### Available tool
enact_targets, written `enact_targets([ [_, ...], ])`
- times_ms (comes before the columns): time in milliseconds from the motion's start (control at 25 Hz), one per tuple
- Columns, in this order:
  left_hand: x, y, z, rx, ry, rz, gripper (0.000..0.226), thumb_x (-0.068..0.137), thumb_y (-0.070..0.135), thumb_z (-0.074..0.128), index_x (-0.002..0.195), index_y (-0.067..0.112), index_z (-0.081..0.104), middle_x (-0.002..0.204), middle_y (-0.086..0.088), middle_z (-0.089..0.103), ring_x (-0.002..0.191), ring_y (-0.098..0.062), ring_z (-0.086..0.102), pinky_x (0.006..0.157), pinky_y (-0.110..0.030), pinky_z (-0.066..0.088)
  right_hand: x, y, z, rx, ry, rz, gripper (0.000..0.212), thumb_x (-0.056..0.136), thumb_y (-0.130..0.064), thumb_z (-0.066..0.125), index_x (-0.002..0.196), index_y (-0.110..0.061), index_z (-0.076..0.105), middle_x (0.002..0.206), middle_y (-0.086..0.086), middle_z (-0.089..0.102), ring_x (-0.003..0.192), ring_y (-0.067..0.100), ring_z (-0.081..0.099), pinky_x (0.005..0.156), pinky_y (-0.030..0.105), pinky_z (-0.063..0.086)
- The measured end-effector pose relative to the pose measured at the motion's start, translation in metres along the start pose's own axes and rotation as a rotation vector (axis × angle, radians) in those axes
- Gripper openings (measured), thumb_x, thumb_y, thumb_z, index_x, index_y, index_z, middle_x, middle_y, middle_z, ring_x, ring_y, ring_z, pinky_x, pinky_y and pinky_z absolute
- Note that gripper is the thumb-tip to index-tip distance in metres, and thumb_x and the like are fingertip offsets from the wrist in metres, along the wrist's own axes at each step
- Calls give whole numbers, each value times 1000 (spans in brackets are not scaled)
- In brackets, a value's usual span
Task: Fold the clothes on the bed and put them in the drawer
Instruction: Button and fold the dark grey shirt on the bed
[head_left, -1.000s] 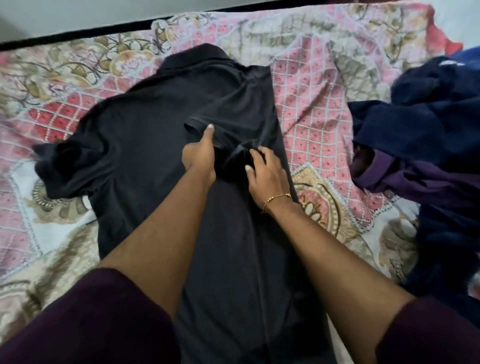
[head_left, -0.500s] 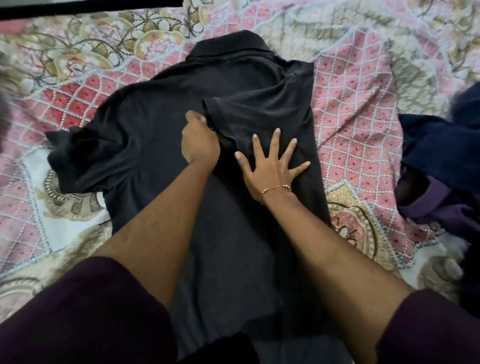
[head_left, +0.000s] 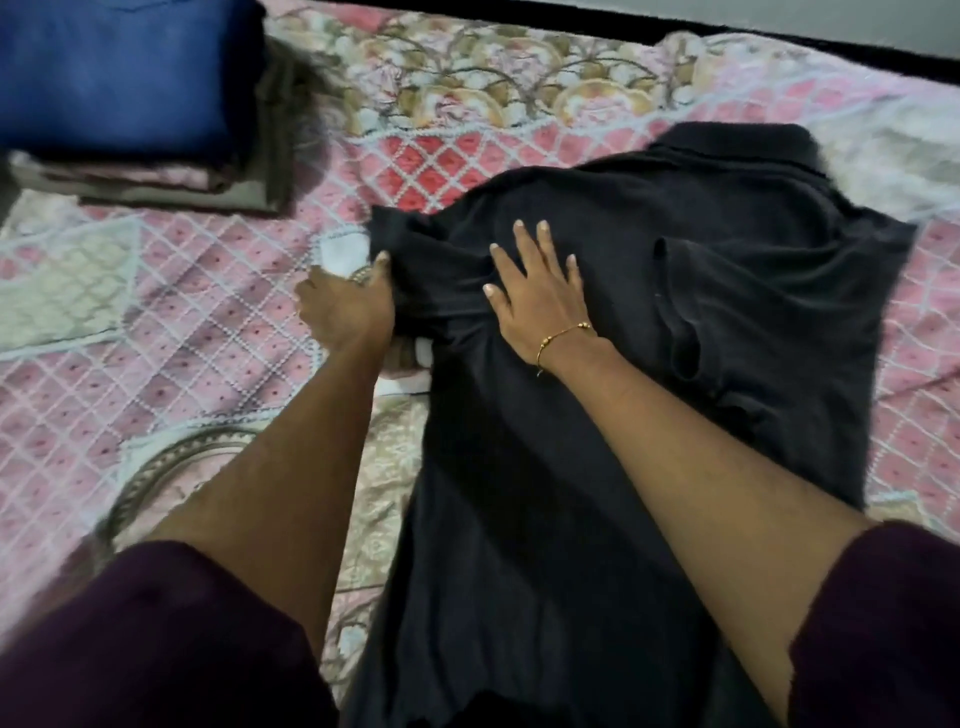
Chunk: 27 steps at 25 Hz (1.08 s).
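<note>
A black shirt (head_left: 597, 467) lies spread on the bed (head_left: 156, 364), its hem nearest the person and its collar farthest, with one sleeve already folded in over the body on the right. The right hand (head_left: 537, 291) presses flat on the shirt with fingers straight and spread, while just beside it the left hand (head_left: 345, 306) grips the other sleeve at the shirt's left edge. Farther off, at the bed's far left, sits a stack of folded clothes (head_left: 130, 104), a blue piece on top.
</note>
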<state>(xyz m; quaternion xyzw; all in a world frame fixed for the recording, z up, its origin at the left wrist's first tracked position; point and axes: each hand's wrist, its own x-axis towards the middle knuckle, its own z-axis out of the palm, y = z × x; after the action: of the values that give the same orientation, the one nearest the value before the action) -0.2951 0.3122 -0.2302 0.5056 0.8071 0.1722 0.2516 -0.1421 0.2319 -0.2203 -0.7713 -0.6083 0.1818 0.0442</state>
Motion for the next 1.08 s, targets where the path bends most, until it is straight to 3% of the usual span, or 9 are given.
enact_targets([
  [80, 18, -6, -5, -102, -136, 110, 58, 81, 62, 56, 98, 6, 62, 105, -15, 61, 106, -33, 56, 87, -38, 43, 21, -15, 8, -41, -90, 7, 51, 101, -38, 22, 150, -24, 11, 158, 0, -7, 144, 26, -16, 115, 54, -2],
  [160, 25, 1, -10, -149, -256, 191, 51, 79, 61, 59, 72, 11, 57, 80, -8, 61, 88, -28, 61, 74, -34, 45, 31, -26, 17, -92, -140, 33, 52, 100, -43, 19, 149, -30, 9, 158, -5, -9, 143, 29, -18, 111, 61, -5],
  [360, 37, 13, -17, -119, -501, 201, 38, 85, 42, 64, 101, 8, 59, 95, -5, 59, 89, -20, 58, 77, -31, 49, 40, -47, 25, -119, -139, 34, 49, 97, -52, 20, 145, -44, 15, 157, -9, -11, 140, 36, -22, 98, 74, -9],
  [520, 25, -2, -29, -740, -653, 52, 5, 88, 11, 62, 91, 10, 59, 88, -7, 65, 81, -19, 64, 71, -29, 55, 56, -45, 16, -14, -77, 85, 46, 99, -46, 18, 145, -44, 17, 157, -12, -3, 142, 32, -18, 102, 73, -9],
  [600, 22, -7, -35, -1050, -708, -58, 11, 87, 3, 54, 87, 14, 58, 84, -4, 67, 77, -17, 64, 68, -28, 55, 66, -44, 11, 36, -87, 152, 47, 99, -46, 17, 145, -43, 14, 157, -12, -4, 142, 31, -18, 102, 72, -8],
  [680, 21, -10, -33, -1130, -753, -98, 15, 85, 1, 49, 85, 15, 56, 82, -3, 65, 76, -16, 62, 70, -29, 53, 69, -46, 12, -12, -115, 168, 48, 99, -47, 17, 146, -42, 10, 157, -11, -8, 142, 32, -20, 101, 72, -8],
  [800, 18, -3, -28, -922, -777, 17, 7, 83, 11, 50, 80, 15, 56, 89, -2, 58, 81, -15, 57, 74, -28, 47, 65, -45, 21, -118, -103, 138, 53, 99, -45, 22, 147, -40, 3, 156, -8, -16, 141, 35, -21, 99, 74, -7],
  [920, 18, 6, -24, -532, -699, 421, 11, 77, 24, 52, 66, 22, 52, 102, 3, 47, 92, -10, 49, 81, -28, 39, 67, -43, 23, -145, -98, 137, 58, 98, -39, 32, 146, -43, 0, 154, -7, -23, 139, 37, -24, 98, 76, -6],
  [1080, 10, 7, -14, -456, -590, 471, 26, 86, 43, 57, 84, 22, 41, 80, 6, 50, 75, -11, 48, 72, -34, 41, 70, -52, 20, -176, -167, 204, 65, 95, -34, 43, 146, -42, 3, 151, -6, -31, 137, 41, -28, 97, 78, -4],
])
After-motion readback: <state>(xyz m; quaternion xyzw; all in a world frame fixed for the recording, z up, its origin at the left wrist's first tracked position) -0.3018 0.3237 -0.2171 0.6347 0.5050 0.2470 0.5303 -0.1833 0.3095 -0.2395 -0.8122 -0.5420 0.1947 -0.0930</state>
